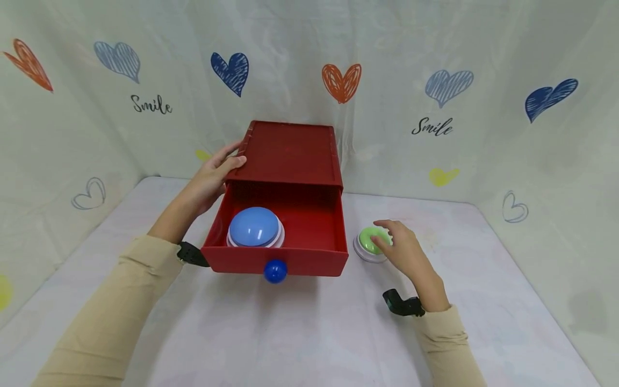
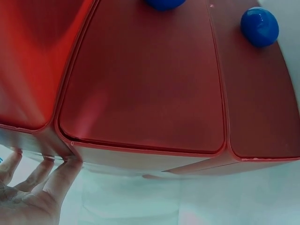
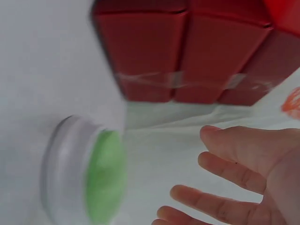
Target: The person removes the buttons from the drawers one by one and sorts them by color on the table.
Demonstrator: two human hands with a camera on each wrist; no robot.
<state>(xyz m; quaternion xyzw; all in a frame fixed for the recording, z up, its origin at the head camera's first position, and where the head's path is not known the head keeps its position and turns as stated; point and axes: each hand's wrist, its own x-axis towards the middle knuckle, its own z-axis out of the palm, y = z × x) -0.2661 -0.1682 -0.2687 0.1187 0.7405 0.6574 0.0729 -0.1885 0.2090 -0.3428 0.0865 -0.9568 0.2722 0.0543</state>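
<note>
1. Reads as a first "Smile" (image 1: 151, 104) in black, slanting, handwriting-like letters, opening with a capital S; stands on the pale hanging curtain (image 1: 290, 27), higher than the left hand (image 1: 209, 174) and off to its left.
2. Repeats as a second "Smile" (image 1: 432, 127) in similar black script, again with a capital S; stands on the same curtain, higher than the right hand (image 1: 403, 250) and slightly to its right, well apart from it.
</note>
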